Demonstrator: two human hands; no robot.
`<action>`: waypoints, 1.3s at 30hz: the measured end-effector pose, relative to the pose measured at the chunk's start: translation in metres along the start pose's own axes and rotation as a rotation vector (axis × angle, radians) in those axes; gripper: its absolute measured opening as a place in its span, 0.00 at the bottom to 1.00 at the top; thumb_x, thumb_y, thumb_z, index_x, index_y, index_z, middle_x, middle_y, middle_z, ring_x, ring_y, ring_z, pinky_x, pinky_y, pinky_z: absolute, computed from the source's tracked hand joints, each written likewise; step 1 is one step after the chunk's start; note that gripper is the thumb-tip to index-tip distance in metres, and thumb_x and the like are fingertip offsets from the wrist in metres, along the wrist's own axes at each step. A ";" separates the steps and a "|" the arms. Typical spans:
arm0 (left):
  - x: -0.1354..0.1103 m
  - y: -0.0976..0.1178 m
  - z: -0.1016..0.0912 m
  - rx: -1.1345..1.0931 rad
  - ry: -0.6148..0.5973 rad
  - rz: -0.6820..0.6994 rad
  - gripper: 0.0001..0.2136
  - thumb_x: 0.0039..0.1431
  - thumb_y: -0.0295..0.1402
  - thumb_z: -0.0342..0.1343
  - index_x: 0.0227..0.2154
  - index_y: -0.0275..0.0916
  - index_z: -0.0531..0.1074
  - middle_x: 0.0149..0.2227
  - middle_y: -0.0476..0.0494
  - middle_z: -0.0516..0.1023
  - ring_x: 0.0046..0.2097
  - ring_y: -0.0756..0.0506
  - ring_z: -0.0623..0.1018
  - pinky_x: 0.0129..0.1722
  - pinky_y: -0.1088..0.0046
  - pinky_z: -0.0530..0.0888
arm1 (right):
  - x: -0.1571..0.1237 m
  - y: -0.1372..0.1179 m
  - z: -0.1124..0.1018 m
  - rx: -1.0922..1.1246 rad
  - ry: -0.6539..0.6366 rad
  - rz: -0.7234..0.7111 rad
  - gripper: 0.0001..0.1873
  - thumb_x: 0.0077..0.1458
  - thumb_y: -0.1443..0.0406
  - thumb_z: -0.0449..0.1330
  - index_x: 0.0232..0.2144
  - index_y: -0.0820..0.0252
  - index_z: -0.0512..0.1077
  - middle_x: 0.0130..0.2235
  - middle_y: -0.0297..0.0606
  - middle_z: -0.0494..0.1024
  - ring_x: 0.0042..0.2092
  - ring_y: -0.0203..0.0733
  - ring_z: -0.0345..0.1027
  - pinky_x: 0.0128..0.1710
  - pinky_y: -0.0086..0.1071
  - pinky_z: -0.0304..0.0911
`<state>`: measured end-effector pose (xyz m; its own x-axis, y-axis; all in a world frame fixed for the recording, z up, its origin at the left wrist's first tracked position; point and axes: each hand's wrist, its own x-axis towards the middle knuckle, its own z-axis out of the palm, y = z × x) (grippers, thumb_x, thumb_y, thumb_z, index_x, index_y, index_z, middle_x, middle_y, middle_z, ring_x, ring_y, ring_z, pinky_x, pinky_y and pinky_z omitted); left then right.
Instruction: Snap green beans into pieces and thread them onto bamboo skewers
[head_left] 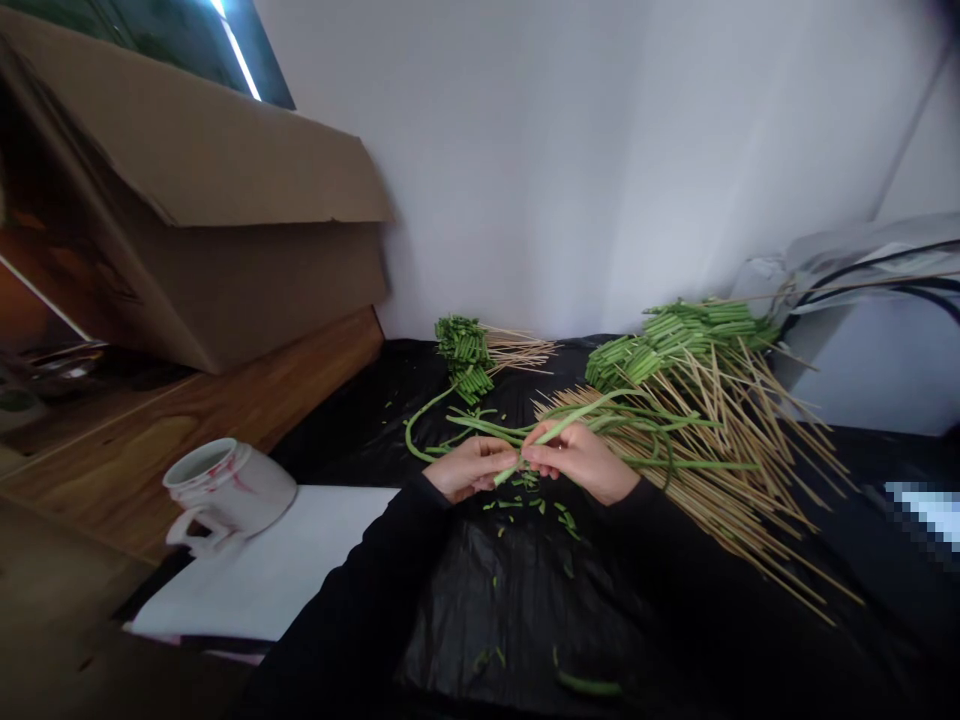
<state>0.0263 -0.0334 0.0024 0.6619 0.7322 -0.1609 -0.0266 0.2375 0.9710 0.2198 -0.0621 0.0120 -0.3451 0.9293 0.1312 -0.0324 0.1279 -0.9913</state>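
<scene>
Head view, looking down on a surface (pixel 450 610) spread with creased black sheeting. Clock read from the meeting point of both hands, twelve toward the pale wall (pixel 525 150). Left hand (pixel 471 466): grasping, thumb and fingers closed near the lower end of a green stem (pixel 587 406). Right hand (pixel 585 460): pinching the same stem just beside the left fingertips, with the long end running out toward one o'clock. More long green stems (pixel 697 464) strewn behind the hands, one curling round at ten o'clock, others reaching out to three.

At eleven o'clock, near the wall, a small stack of green skewered pieces (pixel 463 343), bare stick ends pointing right. At two, a larger stack of skewered pieces (pixel 682 335), stick ends fanned forward. From two round to four, a wide spread of bare wooden sticks (pixel 735 520). Green scraps (pixel 566 520) scattered just below the hands at six, plus a longer curved offcut (pixel 592 688) between five and six.

At nine, a pale mug (pixel 247 490) on a white sheet (pixel 300 550), with red-pink marks too smeared to read as lettering. Between ten and eleven, an open cardboard box (pixel 285 280), side markings too dim to read. At three, a bright pixelated patch (pixel 930 510), contents illegible.
</scene>
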 end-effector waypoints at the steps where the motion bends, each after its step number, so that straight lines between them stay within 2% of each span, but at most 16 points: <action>1: 0.000 0.000 0.000 0.013 -0.014 -0.011 0.18 0.44 0.42 0.68 0.26 0.30 0.73 0.17 0.57 0.60 0.17 0.59 0.54 0.16 0.79 0.46 | 0.000 0.001 -0.001 0.035 0.016 0.007 0.13 0.46 0.58 0.66 0.29 0.61 0.72 0.23 0.31 0.73 0.24 0.31 0.63 0.23 0.26 0.57; 5: 0.000 0.001 -0.002 0.037 -0.031 -0.034 0.18 0.44 0.42 0.68 0.28 0.29 0.75 0.17 0.55 0.63 0.17 0.59 0.54 0.17 0.78 0.44 | 0.003 0.005 -0.007 0.180 0.146 0.029 0.16 0.45 0.56 0.67 0.31 0.60 0.72 0.24 0.31 0.74 0.23 0.31 0.63 0.23 0.27 0.57; 12: 0.001 -0.001 0.000 0.057 -0.008 -0.007 0.18 0.43 0.41 0.68 0.29 0.29 0.76 0.16 0.56 0.62 0.17 0.59 0.54 0.17 0.77 0.44 | 0.002 0.001 -0.002 0.102 0.116 -0.008 0.17 0.44 0.54 0.67 0.30 0.61 0.72 0.24 0.32 0.74 0.23 0.31 0.64 0.24 0.28 0.58; 16: 0.002 -0.002 0.003 0.069 0.064 0.067 0.16 0.41 0.40 0.69 0.26 0.30 0.75 0.18 0.54 0.65 0.18 0.59 0.55 0.17 0.78 0.45 | 0.003 0.000 -0.002 0.118 0.177 -0.007 0.17 0.46 0.54 0.66 0.29 0.62 0.73 0.24 0.33 0.74 0.24 0.32 0.64 0.23 0.28 0.58; 20: 0.002 -0.001 0.006 -0.075 0.135 0.141 0.14 0.42 0.36 0.70 0.26 0.30 0.75 0.18 0.54 0.64 0.19 0.59 0.56 0.18 0.80 0.47 | 0.004 -0.001 -0.003 0.159 0.219 -0.033 0.16 0.45 0.55 0.67 0.30 0.62 0.74 0.24 0.33 0.74 0.23 0.32 0.63 0.22 0.28 0.56; 24: 0.001 0.003 0.004 -0.302 0.185 0.209 0.12 0.44 0.32 0.69 0.25 0.30 0.73 0.16 0.56 0.60 0.18 0.59 0.56 0.17 0.82 0.50 | 0.002 -0.002 -0.001 0.158 0.208 -0.051 0.15 0.45 0.56 0.67 0.32 0.62 0.75 0.24 0.34 0.75 0.23 0.32 0.63 0.21 0.27 0.54; 27: 0.003 0.004 0.001 -0.365 0.204 0.238 0.11 0.47 0.32 0.67 0.25 0.32 0.71 0.16 0.57 0.58 0.18 0.59 0.56 0.17 0.84 0.53 | 0.002 -0.002 0.003 0.131 0.192 -0.040 0.17 0.45 0.56 0.67 0.34 0.62 0.75 0.25 0.35 0.76 0.24 0.32 0.63 0.22 0.27 0.55; 30: 0.005 0.003 0.002 -0.412 0.219 0.253 0.11 0.49 0.33 0.67 0.25 0.33 0.70 0.20 0.54 0.63 0.21 0.57 0.62 0.19 0.85 0.59 | 0.002 -0.001 0.006 0.127 0.197 -0.029 0.18 0.45 0.55 0.67 0.35 0.63 0.75 0.25 0.35 0.76 0.24 0.32 0.64 0.22 0.27 0.55; 34: 0.006 0.002 0.007 -0.495 0.222 0.231 0.09 0.52 0.32 0.64 0.29 0.34 0.70 0.27 0.49 0.70 0.29 0.52 0.72 0.25 0.80 0.69 | 0.003 0.000 0.006 0.129 0.189 -0.025 0.18 0.44 0.55 0.67 0.34 0.62 0.75 0.24 0.34 0.75 0.24 0.32 0.64 0.22 0.27 0.55; 37: 0.003 0.006 0.002 -0.605 0.196 0.187 0.06 0.57 0.30 0.59 0.30 0.33 0.69 0.30 0.46 0.71 0.30 0.51 0.73 0.28 0.78 0.72 | 0.003 0.001 0.003 0.123 0.189 -0.017 0.18 0.44 0.54 0.67 0.33 0.62 0.76 0.23 0.33 0.75 0.23 0.32 0.64 0.22 0.27 0.56; 39: 0.001 0.012 -0.008 -0.681 0.215 0.219 0.06 0.59 0.29 0.57 0.29 0.34 0.67 0.29 0.48 0.69 0.29 0.53 0.72 0.26 0.81 0.70 | 0.003 0.001 -0.001 0.125 0.207 -0.018 0.18 0.44 0.54 0.67 0.32 0.62 0.76 0.23 0.33 0.75 0.23 0.32 0.63 0.22 0.28 0.56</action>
<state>0.0208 -0.0244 0.0120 0.4288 0.9003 -0.0754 -0.6456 0.3638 0.6714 0.2193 -0.0591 0.0109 -0.1442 0.9801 0.1367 -0.1569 0.1137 -0.9810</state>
